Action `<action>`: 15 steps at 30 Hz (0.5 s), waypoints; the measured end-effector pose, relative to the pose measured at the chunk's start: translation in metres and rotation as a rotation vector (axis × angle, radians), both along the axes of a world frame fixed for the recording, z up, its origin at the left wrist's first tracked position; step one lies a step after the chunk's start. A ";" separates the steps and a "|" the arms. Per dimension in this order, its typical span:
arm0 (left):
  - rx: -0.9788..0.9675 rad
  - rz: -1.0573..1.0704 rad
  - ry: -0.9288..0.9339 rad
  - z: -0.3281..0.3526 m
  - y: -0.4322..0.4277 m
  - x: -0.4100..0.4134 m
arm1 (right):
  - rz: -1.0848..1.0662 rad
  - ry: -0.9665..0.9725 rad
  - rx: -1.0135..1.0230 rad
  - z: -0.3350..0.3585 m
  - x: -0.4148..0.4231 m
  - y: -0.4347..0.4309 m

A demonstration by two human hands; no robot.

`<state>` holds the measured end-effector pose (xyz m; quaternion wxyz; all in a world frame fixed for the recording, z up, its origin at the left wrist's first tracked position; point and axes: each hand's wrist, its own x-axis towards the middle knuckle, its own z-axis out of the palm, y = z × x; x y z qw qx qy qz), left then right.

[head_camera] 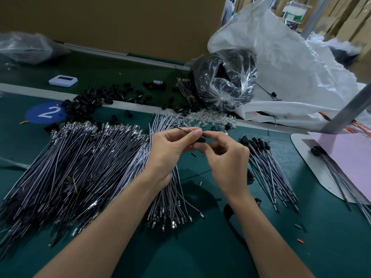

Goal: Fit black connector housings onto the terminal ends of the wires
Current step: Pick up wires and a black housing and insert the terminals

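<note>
your left forearm (pixel 112 227) and right forearm (pixel 267 237) reach up from the bottom edge over the green mat (pixel 200 255). your left hand (pixel 168 151) is raised above the mat with its fingers curled, thumb and forefinger pinching a thin wire (pixel 183 129) whose end pokes out up and to the left. your right hand (pixel 226 157) meets it fingertip to fingertip, thumb and forefinger curled round a small black connector housing (pixel 201 139), which sits right where the two hands touch. you cannot tell whether the wire's terminal is inside the housing, since the fingers hide it.

under your left wrist lies a narrow bundle of grey wires (pixel 172 199), its metal terminals towards you. to its left a big fan of wires (pixel 80 167) covers the mat. just right of your right hand lies a smaller heap of fitted wires (pixel 265 165), black housings on their far ends. loose black housings (pixel 88 103) are scattered beyond the big fan, beside a blue disc (pixel 45 113) marked 2. a clear bag (pixel 226 79) of black parts leans against a white sack (pixel 291 63) at the far right.
</note>
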<state>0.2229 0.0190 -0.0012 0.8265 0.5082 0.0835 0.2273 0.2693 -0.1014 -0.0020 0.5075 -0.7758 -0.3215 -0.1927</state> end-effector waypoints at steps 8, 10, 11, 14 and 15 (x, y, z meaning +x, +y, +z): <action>0.110 -0.028 0.023 0.002 0.001 0.000 | -0.010 0.039 0.011 0.001 -0.002 -0.001; 0.094 -0.034 0.023 0.003 0.001 -0.001 | -0.045 0.024 -0.008 0.001 -0.003 0.001; 0.086 -0.031 0.026 0.003 0.001 -0.002 | -0.056 0.015 -0.011 0.001 -0.003 0.001; 0.082 0.040 0.046 0.003 0.002 -0.003 | -0.034 0.060 -0.001 0.002 -0.002 0.001; 0.078 0.091 0.055 0.004 0.003 -0.003 | -0.030 0.094 0.008 0.002 0.000 0.000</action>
